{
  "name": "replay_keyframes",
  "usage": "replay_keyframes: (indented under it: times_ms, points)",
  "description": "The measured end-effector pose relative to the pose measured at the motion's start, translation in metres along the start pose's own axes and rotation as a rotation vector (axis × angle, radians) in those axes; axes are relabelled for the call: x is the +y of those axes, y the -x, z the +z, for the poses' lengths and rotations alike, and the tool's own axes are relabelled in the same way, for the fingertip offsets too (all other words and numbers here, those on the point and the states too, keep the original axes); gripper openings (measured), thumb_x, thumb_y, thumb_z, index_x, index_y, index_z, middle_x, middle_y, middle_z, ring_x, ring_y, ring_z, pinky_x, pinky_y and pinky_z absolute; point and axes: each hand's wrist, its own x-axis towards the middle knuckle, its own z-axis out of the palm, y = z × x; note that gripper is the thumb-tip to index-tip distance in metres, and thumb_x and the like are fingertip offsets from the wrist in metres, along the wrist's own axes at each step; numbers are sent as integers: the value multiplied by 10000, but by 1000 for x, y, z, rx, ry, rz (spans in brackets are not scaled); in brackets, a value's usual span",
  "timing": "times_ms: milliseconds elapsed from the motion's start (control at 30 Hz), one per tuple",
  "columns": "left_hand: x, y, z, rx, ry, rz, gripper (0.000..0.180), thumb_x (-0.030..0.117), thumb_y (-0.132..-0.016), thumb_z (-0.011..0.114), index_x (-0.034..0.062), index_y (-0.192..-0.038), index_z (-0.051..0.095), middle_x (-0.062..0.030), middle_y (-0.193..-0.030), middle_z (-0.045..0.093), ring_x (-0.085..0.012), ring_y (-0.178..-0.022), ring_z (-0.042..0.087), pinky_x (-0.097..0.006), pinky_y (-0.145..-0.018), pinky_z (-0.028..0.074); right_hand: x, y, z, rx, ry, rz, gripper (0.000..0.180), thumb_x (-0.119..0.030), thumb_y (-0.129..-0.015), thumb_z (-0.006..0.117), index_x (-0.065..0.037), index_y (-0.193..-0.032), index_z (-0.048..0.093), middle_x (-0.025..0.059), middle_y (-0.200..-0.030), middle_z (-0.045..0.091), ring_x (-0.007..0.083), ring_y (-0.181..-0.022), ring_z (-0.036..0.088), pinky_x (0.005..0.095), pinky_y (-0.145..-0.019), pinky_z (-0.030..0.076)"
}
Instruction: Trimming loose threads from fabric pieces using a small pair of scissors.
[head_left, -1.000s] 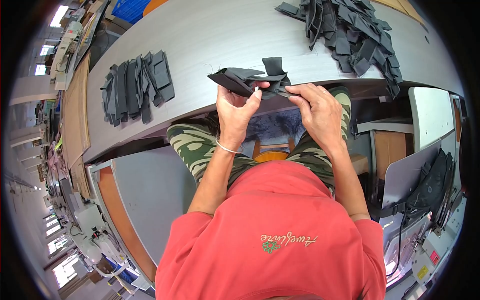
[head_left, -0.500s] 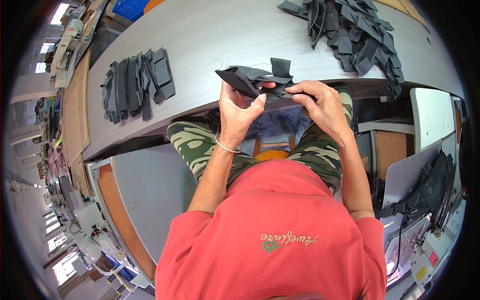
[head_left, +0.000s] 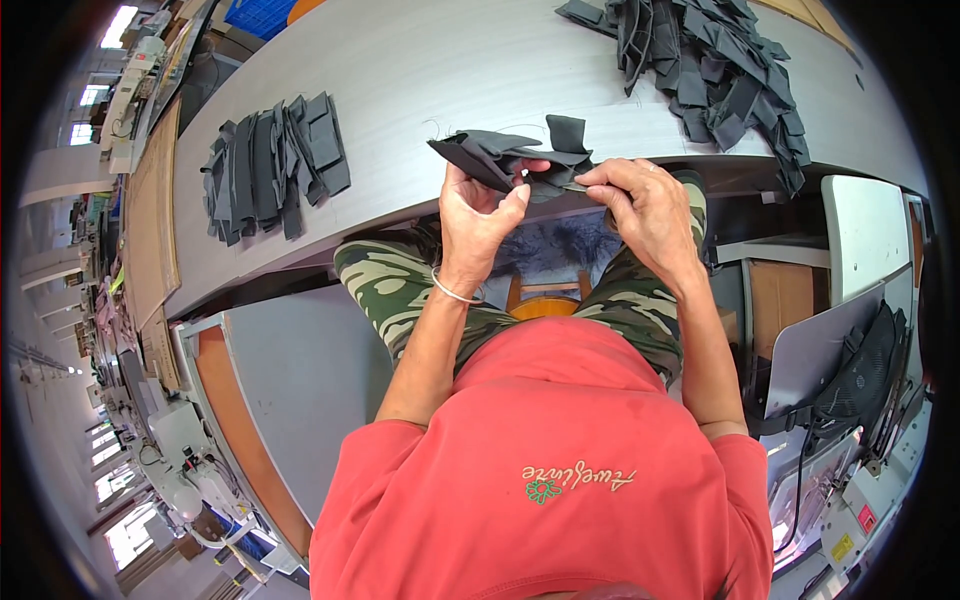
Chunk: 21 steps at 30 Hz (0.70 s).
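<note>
Dark grey fabric pieces (head_left: 488, 158) are held up between my two hands, over the near edge of the table. My left hand (head_left: 478, 222) is closed round their left part, the thumb bent up toward the forefinger. At the right end my right hand (head_left: 645, 205) pinches the cloth between thumb and fingertips. A square flap (head_left: 566, 133) of the fabric sticks up near the right fingertips. Thin loose threads trail from the cloth's left end. What lies exactly between the right fingertips is too small to make out.
On the pale table (head_left: 430, 70), a row of grey fabric strips (head_left: 265, 170) lies at the left. A larger heap of such pieces (head_left: 715, 75) hangs over the edge at the right. A grey panel (head_left: 300, 340) stands below left; a black bag (head_left: 865, 365) is at the right.
My right hand has shifted very slightly, and the flap of cloth has moved a little to the right. My left hand keeps nearly the same hold.
</note>
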Motion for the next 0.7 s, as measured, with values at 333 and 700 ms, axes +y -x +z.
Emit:
replay_keyframes:
  times_ms: [333,700]
  points:
    - [-4,2,-2,24,-92,30,438,-50,-748,654,12,-1121,433,-83,-1047,570,-136,-973,552,-288,-892,439,-17,-1,27,195,154,-64,122,-181,-798,652,-124,-905,660,33,-757,599,233,-714,576,360,-636,448]
    - [-11,8,-4,46,-140,13,512,-40,-701,704,7,-1131,430,-70,-1067,535,-142,-1000,532,-296,-930,423,-20,-4,35,187,302,-63,75,-191,-799,644,-124,-828,658,31,-705,597,224,-685,577,354,-597,421]
